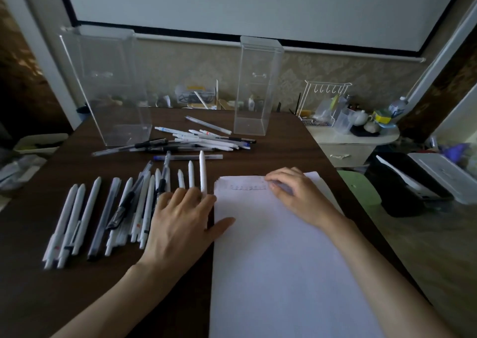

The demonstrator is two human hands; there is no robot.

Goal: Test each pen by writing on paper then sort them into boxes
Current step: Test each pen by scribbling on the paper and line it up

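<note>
White paper (pixel 278 260) lies on the dark wooden table (pixel 51 286), with a short row of small pen marks near its top edge. My left hand (pixel 180 224) rests flat, fingers spread, over the lower ends of several white pens (pixel 202 170) beside the paper; its thumb touches the sheet. My right hand (pixel 296 193) lies on the paper's top right, fingers curled; whether it holds a pen is hidden. A row of white and dark pens (pixel 85 216) lies at the left. Another pile of pens (pixel 196 141) lies further back. Two clear boxes stand behind: a large one (pixel 108 87) and a narrow one (pixel 255 87).
A white wire rack (pixel 325 100) and bottles crowd a small side cabinet (pixel 353 139) to the right. Black and white devices (pixel 413 183) sit at far right. Clutter lines the wall behind the table.
</note>
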